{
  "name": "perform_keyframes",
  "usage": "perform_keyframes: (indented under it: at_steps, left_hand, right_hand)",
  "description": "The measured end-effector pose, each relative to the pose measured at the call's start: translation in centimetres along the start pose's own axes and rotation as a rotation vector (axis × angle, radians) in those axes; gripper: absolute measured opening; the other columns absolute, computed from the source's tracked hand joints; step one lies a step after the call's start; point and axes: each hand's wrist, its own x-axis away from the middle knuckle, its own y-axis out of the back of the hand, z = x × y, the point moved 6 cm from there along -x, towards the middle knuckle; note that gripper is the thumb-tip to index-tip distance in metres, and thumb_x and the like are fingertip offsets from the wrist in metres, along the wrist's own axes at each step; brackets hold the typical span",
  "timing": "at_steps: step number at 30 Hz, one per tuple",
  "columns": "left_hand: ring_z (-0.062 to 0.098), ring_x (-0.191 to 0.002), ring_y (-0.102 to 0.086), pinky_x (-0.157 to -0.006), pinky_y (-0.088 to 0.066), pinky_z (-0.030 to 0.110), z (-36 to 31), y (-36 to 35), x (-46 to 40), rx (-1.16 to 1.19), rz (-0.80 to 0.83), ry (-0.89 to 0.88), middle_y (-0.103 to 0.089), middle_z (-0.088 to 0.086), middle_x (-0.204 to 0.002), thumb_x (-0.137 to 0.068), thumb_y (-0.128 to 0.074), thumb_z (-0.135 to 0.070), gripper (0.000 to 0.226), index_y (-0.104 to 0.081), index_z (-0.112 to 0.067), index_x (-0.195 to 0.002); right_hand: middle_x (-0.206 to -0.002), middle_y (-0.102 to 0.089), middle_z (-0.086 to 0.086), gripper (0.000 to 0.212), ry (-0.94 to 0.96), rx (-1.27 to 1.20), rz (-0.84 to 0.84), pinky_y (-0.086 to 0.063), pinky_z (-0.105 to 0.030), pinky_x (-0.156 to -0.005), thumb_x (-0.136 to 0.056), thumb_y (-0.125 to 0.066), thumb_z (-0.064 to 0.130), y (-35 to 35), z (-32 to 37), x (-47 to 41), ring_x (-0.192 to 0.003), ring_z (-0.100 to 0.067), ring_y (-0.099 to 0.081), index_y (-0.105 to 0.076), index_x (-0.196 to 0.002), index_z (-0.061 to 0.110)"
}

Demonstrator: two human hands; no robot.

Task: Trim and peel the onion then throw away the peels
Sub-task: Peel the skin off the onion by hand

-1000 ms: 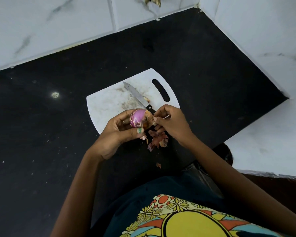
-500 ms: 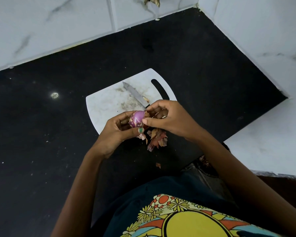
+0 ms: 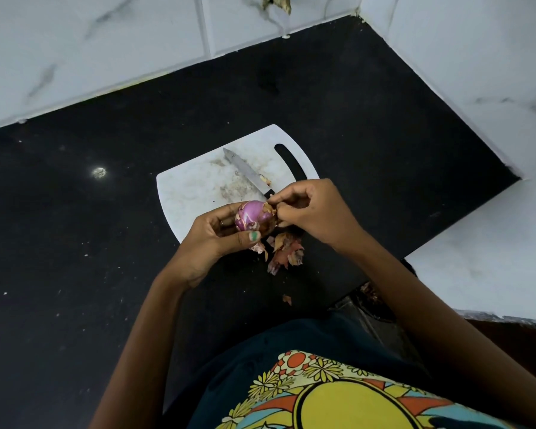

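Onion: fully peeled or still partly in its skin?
Partly peeled. The onion shows bare purple flesh, but brown skin clings on its right side, where the right hand pinches a flap.

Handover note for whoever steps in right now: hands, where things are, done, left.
Left hand grips the onion above the near edge of the cutting board. Right hand pinches a dry skin flap at the onion's right end.
Knife lies on the board, not in hand.
Done: most purple flesh exposed; peels piled on the counter under the hands.
Left: strip remaining skin, bin the peels.
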Motion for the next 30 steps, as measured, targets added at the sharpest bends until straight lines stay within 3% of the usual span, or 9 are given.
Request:
perform_keyframes:
  at_steps: [7, 11, 13, 15, 19, 21, 25, 27, 30]
  left_hand:
    - [0.029, -0.101, -0.066, -0.09, -0.055, 0.038, -0.2, 0.2, 0.0, -0.01, -0.015, -0.012, -0.071, 0.011, -0.108, -0.064, -0.077, -0.004, 0.054, -0.064, -0.013, -0.116]
    - [0.024, -0.1, -0.067, -0.086, -0.056, 0.032, -0.7, 0.1, 0.2, -0.056, -0.007, -0.043, -0.071, 0.006, -0.106, -0.063, -0.074, -0.005, 0.051, -0.065, -0.016, -0.113]
    - [0.021, -0.099, -0.067, -0.085, -0.055, 0.029, -1.0, -0.1, 0.2, -0.088, 0.008, -0.06, -0.072, 0.003, -0.105, -0.062, -0.074, -0.006, 0.051, -0.066, -0.018, -0.111]
    - [0.017, -0.099, -0.068, -0.085, -0.054, 0.026, -1.1, -0.1, 0.2, -0.108, 0.011, -0.062, -0.073, -0.001, -0.104, -0.061, -0.074, -0.007, 0.051, -0.066, -0.02, -0.11]
    - [0.015, -0.099, -0.068, -0.085, -0.054, 0.025, -1.0, -0.2, 0.1, -0.107, 0.023, -0.057, -0.073, -0.002, -0.104, -0.061, -0.075, -0.006, 0.054, -0.065, -0.02, -0.112]
    - [0.016, -0.099, -0.068, -0.085, -0.054, 0.027, -0.9, -0.2, 0.0, -0.098, 0.028, -0.051, -0.073, -0.001, -0.105, -0.061, -0.075, -0.006, 0.055, -0.064, -0.018, -0.114]
    - [0.018, -0.1, -0.067, -0.089, -0.054, 0.03, -0.5, 0.1, -0.1, -0.08, 0.013, -0.04, -0.072, 0.002, -0.106, -0.061, -0.075, -0.006, 0.055, -0.064, -0.018, -0.114]
    - [0.022, -0.102, -0.066, -0.09, -0.054, 0.033, -0.4, 0.3, 0.0, -0.071, 0.008, -0.043, -0.071, 0.006, -0.109, -0.062, -0.075, -0.006, 0.056, -0.064, -0.016, -0.115]
    - [0.023, -0.101, -0.067, -0.09, -0.054, 0.033, -0.6, 0.2, 0.0, -0.08, 0.018, -0.054, -0.071, 0.006, -0.108, -0.063, -0.075, -0.006, 0.053, -0.064, -0.016, -0.114]
  right_hand:
    - [-0.081, -0.07, -0.011, 0.019, -0.079, -0.117, 0.093, -0.059, -0.026, -0.067, -0.094, -0.055, 0.015, -0.4, -0.2, 0.2, -0.072, -0.017, -0.07, -0.068, -0.095, 0.001]
    - [-0.084, -0.073, -0.003, 0.022, -0.027, 0.021, 0.097, -0.059, -0.03, -0.07, -0.079, -0.075, 0.024, -0.5, 0.0, 0.3, -0.077, -0.018, -0.07, -0.072, -0.094, 0.007]
    - [-0.078, -0.072, 0.003, 0.019, -0.016, 0.061, 0.081, -0.057, -0.024, -0.066, -0.075, -0.078, 0.02, -0.5, 0.2, 0.3, -0.071, -0.011, -0.069, -0.073, -0.089, 0.009]
    - [-0.073, -0.071, 0.004, 0.012, -0.012, 0.052, 0.082, -0.054, -0.017, -0.063, -0.074, -0.077, 0.013, -0.4, 0.4, 0.2, -0.065, -0.005, -0.066, -0.074, -0.085, 0.008]
    - [-0.072, -0.072, -0.003, 0.008, -0.013, -0.007, 0.064, -0.059, -0.027, -0.064, -0.075, -0.07, 0.002, 0.0, 0.2, -0.1, -0.065, -0.015, -0.07, -0.073, -0.078, 0.009]
    - [-0.073, -0.071, -0.006, 0.011, -0.042, -0.046, 0.064, -0.057, -0.023, -0.059, -0.08, -0.066, -0.001, 0.0, 0.0, -0.1, -0.062, -0.014, -0.07, -0.072, -0.079, 0.008]
    - [-0.085, -0.071, -0.016, 0.018, -0.11, -0.133, 0.132, -0.059, -0.024, -0.064, -0.093, -0.057, 0.014, -0.2, -0.4, 0.1, -0.069, -0.016, -0.07, -0.069, -0.093, 0.0]
    - [-0.088, -0.072, -0.014, 0.022, -0.079, -0.103, 0.157, -0.06, -0.029, -0.069, -0.087, -0.066, 0.021, -0.3, -0.3, 0.2, -0.075, -0.02, -0.07, -0.07, -0.096, 0.001]
    - [-0.083, -0.072, -0.002, 0.019, 0.016, 0.001, 0.087, -0.058, -0.024, -0.07, -0.077, -0.077, 0.017, -0.3, 0.0, 0.3, -0.074, -0.009, -0.068, -0.072, -0.09, 0.005]
